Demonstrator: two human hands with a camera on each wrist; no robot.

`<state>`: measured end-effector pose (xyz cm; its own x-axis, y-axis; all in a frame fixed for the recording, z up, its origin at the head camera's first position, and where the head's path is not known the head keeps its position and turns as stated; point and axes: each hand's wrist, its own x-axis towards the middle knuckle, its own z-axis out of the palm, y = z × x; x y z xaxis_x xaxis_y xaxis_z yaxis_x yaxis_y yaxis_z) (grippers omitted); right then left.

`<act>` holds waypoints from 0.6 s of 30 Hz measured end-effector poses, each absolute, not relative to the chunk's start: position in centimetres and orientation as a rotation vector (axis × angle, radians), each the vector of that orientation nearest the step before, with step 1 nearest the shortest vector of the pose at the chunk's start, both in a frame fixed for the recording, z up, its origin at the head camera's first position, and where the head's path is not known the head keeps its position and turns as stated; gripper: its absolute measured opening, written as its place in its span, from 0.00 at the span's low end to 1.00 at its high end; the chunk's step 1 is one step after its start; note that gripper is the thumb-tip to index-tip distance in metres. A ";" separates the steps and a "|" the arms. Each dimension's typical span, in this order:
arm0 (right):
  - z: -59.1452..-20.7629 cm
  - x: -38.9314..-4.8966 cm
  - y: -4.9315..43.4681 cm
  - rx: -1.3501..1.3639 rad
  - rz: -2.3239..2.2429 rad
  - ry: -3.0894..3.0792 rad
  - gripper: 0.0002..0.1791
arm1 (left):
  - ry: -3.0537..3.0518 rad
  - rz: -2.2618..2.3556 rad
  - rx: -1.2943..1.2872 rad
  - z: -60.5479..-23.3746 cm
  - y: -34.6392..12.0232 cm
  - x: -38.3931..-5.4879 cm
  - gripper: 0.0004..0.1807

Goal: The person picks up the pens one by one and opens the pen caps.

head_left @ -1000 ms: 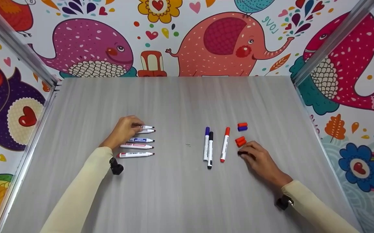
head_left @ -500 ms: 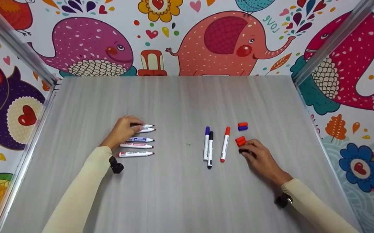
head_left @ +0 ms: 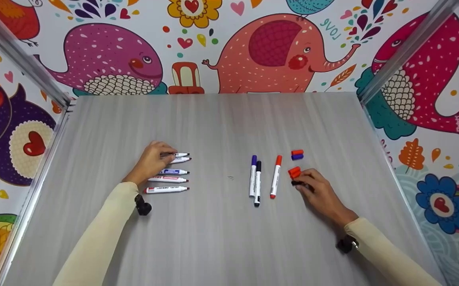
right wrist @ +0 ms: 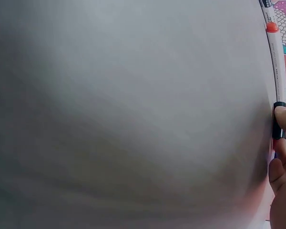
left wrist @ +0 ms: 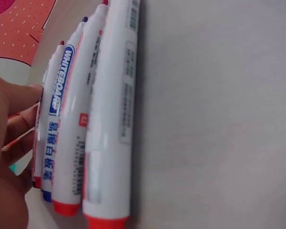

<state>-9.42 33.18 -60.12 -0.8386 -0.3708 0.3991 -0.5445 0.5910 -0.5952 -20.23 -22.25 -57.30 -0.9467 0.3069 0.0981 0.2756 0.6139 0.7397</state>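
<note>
Several uncapped whiteboard markers lie in a column on the left of the table, tips to the right. My left hand pinches the farthest one, a white marker with a dark tip; its rear end is hidden by the fingers. Just nearer lie another white marker, a blue-labelled marker, a pink-labelled marker and a red-ended marker. On the right, my right hand pinches a black cap between thumb and fingers, low at the table, close beside the red caps.
Capped markers lie mid-right: a blue-capped marker, a black-capped marker and a red-capped marker. Farther back, a red cap touches a blue cap. Printed walls and metal posts border the table.
My right hand has shifted slightly away from me with the black cap, nearer the red caps. The farthest left marker has moved a little away from me under my left fingers.
</note>
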 end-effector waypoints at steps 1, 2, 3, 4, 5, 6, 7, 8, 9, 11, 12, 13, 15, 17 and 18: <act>-60.0 -9.4 33.2 0.753 1.086 -2.592 0.19 | 2.806 1.281 0.501 -57.2 -22.2 -20.2 0.10; -60.0 -9.4 33.3 0.746 1.087 -2.595 0.19 | 2.823 1.297 0.494 -57.0 -22.1 -20.1 0.11; -59.9 -9.4 33.3 0.742 1.089 -2.595 0.19 | 2.841 1.316 0.488 -56.9 -21.9 -20.1 0.11; -59.8 -9.4 33.3 0.744 1.089 -2.592 0.19 | 2.858 1.342 0.474 -56.7 -21.8 -19.9 0.11; -59.8 -9.4 33.3 0.746 1.093 -2.586 0.19 | 2.874 1.365 0.461 -56.5 -21.7 -19.8 0.11; -59.7 -9.4 33.3 0.748 1.095 -2.578 0.19 | 2.886 1.390 0.459 -56.3 -21.5 -19.6 0.11; -59.6 -9.5 33.3 0.753 1.100 -2.567 0.18 | 2.895 1.412 0.460 -56.2 -21.4 -19.5 0.11; -59.5 -9.6 33.3 0.760 1.105 -2.554 0.19 | 2.902 1.434 0.467 -56.0 -21.2 -19.4 0.11; -59.4 -9.7 33.3 0.768 1.110 -2.540 0.19 | 2.908 1.448 0.475 -55.9 -21.0 -19.2 0.11; -59.2 -9.9 33.1 0.779 1.115 -2.521 0.18 | 2.911 1.472 0.489 -55.7 -20.5 -18.9 0.11; -59.1 -10.0 33.1 0.783 1.113 -2.512 0.18 | 2.908 1.483 0.492 -55.7 -20.3 -18.7 0.12; -59.0 -10.2 33.0 0.788 1.111 -2.505 0.18 | 2.906 1.490 0.493 -55.7 -20.1 -18.5 0.13; -58.8 -10.5 32.8 0.788 1.103 -2.496 0.18 | 2.900 1.500 0.483 -55.6 -19.7 -18.0 0.15; -58.5 -10.8 32.7 0.789 1.105 -2.491 0.17 | 2.892 1.508 0.470 -55.6 -19.3 -17.6 0.17; -58.4 -10.9 32.6 0.788 1.110 -2.487 0.17 | 2.888 1.507 0.464 -55.5 -19.1 -17.3 0.17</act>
